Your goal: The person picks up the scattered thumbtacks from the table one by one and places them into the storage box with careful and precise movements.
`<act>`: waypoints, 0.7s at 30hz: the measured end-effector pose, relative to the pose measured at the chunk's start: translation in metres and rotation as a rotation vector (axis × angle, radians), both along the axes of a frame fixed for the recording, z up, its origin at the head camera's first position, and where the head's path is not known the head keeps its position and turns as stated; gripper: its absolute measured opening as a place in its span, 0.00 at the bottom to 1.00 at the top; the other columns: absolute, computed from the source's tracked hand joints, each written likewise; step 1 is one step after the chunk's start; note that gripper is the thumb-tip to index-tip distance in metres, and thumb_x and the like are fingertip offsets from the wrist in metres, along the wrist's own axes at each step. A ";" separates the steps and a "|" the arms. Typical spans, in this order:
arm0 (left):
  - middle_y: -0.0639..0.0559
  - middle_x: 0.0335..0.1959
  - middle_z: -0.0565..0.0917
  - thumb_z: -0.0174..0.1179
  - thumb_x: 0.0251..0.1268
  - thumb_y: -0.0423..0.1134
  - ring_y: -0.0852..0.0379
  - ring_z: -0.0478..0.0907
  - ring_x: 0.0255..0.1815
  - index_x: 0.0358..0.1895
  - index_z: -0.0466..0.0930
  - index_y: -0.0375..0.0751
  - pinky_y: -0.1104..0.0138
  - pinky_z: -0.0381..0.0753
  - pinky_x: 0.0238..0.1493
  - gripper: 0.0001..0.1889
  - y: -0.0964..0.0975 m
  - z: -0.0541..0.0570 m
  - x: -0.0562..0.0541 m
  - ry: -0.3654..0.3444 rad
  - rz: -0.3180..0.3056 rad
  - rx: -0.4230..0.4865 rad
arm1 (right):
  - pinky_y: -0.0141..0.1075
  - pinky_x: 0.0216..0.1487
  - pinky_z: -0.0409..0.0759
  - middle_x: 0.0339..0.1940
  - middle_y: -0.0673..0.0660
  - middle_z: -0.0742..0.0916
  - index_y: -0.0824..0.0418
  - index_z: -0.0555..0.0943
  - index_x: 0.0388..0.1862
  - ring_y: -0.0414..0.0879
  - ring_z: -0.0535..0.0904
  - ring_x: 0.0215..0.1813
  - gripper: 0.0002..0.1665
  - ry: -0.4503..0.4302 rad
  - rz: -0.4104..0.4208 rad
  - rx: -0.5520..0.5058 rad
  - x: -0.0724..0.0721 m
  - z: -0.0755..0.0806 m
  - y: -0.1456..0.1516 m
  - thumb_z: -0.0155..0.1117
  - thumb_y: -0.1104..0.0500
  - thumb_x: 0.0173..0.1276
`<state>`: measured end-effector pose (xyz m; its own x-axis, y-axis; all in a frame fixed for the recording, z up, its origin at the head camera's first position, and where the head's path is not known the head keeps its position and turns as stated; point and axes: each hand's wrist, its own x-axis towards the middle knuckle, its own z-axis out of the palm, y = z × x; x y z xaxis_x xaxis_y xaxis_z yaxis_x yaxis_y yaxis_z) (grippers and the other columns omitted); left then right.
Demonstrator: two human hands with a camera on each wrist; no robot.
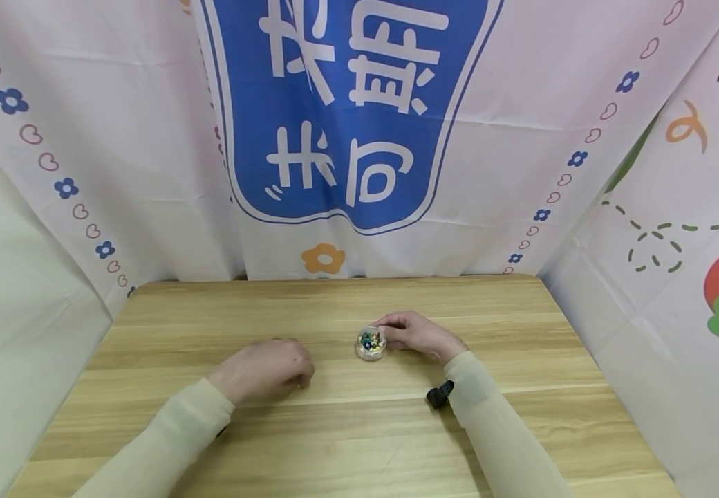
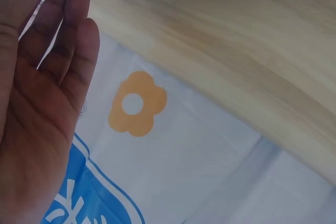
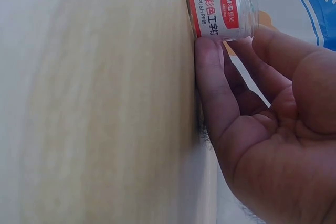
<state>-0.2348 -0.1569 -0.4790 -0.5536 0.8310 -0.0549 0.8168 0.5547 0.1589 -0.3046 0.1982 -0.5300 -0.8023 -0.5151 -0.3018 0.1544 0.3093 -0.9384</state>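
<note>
A small clear jar of push pins (image 1: 370, 344) stands upright on the wooden table, with green, yellow, dark and pale pins showing inside. Its red and white label (image 3: 212, 6) reads "PUSH PINS" in the right wrist view. My right hand (image 1: 418, 334) holds the jar from its right side, with fingertips low against the wall. To the left of the jar, apart from it, my left hand (image 1: 266, 370) hovers over the table, slightly blurred. Its fingers (image 2: 79, 51) are loosely bent, and nothing shows between them; the thumb and index tips lie at the frame edge.
The wooden table (image 1: 347, 449) reaches back to a white cloth (image 1: 166, 235) with a blue printed panel. Cloth also hangs at the left and right sides. A black strap piece (image 1: 439, 395) sits at the right wrist.
</note>
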 end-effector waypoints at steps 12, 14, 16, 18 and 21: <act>0.62 0.37 0.91 0.81 0.76 0.34 0.63 0.85 0.43 0.37 0.92 0.53 0.64 0.92 0.51 0.09 0.021 0.004 -0.012 0.048 0.020 0.027 | 0.41 0.76 0.91 0.82 0.71 0.84 0.70 0.82 0.81 0.50 0.89 0.73 0.23 -0.006 -0.001 0.011 0.000 0.001 0.000 0.59 0.64 0.95; 0.61 0.37 0.91 0.80 0.76 0.34 0.62 0.86 0.44 0.38 0.92 0.52 0.62 0.93 0.54 0.09 0.024 0.002 -0.015 0.056 0.021 0.044 | 0.41 0.76 0.91 0.82 0.71 0.84 0.70 0.82 0.80 0.50 0.89 0.73 0.23 -0.003 0.000 0.012 0.001 0.001 0.000 0.59 0.64 0.96; 0.61 0.38 0.91 0.80 0.76 0.33 0.61 0.87 0.45 0.40 0.93 0.52 0.62 0.93 0.54 0.08 0.027 0.002 -0.016 0.060 0.027 0.064 | 0.41 0.76 0.91 0.82 0.71 0.84 0.71 0.82 0.80 0.50 0.89 0.73 0.23 0.003 0.005 0.009 0.001 0.001 0.000 0.59 0.64 0.96; 0.60 0.38 0.91 0.80 0.76 0.33 0.61 0.87 0.45 0.41 0.93 0.51 0.62 0.93 0.54 0.07 0.031 0.002 -0.018 0.063 0.035 0.082 | 0.42 0.76 0.91 0.82 0.71 0.84 0.71 0.83 0.80 0.51 0.90 0.73 0.22 0.006 0.006 0.006 0.001 0.001 -0.001 0.58 0.64 0.96; 0.60 0.40 0.91 0.79 0.77 0.33 0.60 0.87 0.46 0.44 0.94 0.50 0.61 0.93 0.56 0.06 0.037 0.001 -0.019 0.066 0.053 0.107 | 0.42 0.76 0.91 0.82 0.71 0.84 0.71 0.83 0.80 0.51 0.89 0.73 0.23 0.005 0.005 0.006 0.001 0.002 0.000 0.59 0.64 0.96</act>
